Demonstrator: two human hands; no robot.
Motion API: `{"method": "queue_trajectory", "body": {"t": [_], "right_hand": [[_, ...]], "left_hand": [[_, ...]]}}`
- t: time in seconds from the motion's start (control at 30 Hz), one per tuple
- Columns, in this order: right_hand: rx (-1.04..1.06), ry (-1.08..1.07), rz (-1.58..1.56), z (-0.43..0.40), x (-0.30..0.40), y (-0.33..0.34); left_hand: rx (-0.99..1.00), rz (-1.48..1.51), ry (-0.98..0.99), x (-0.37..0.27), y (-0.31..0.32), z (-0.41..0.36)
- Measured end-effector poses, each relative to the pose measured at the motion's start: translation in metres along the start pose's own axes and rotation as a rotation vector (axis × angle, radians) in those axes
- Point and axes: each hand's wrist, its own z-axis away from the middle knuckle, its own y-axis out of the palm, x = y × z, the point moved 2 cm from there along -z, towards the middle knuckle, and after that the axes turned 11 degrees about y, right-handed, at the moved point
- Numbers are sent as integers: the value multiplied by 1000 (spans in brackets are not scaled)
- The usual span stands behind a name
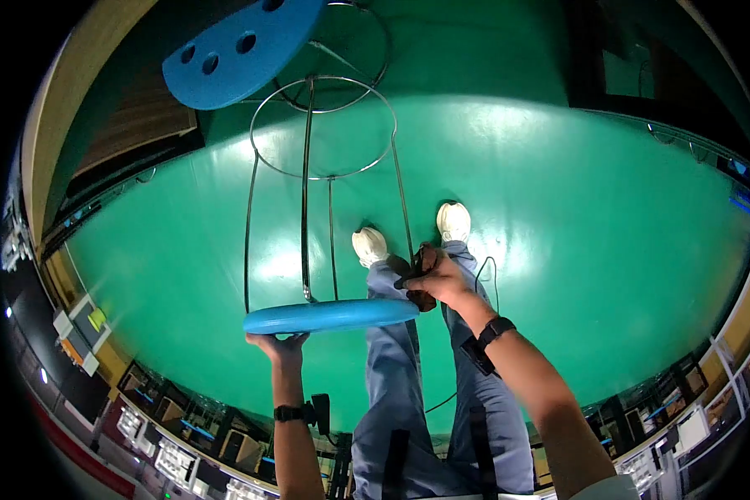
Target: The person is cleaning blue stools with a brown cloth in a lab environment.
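A stool with a round blue seat [331, 317] and thin metal legs lies tipped on its side, its seat towards me and its ring [325, 177] farther off. My left hand [278, 345] supports the seat's near face from below, fingers on its edge. At the seat's right end, my right hand [440, 281] grips a dark brown cloth [426, 300] beside the metal leg; whether the cloth touches the leg cannot be told. Both wrists wear black straps with small devices.
A second blue stool seat [244, 53] with round holes stands at the upper left, near a metal ring. My white shoes [454, 222] stand on the green floor [569, 219]. A thin black cable [495, 284] hangs by my right leg. Dark furniture borders the top corners.
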Motion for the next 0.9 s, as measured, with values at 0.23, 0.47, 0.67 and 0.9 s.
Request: {"method": "queue_trajectory", "body": {"t": [0.23, 0.47, 0.67, 0.9], "right_hand": [[-125, 51, 9, -15, -10, 19], [-169, 246, -146, -52, -12, 19], [263, 420, -544, -2, -14, 45], [159, 374, -671, 21, 13, 70]], "left_hand": [[125, -98, 25, -15, 1, -11], [128, -96, 6, -8, -3, -20], [108, -63, 19, -36, 6, -20], [119, -40, -52, -46, -5, -53]]}}
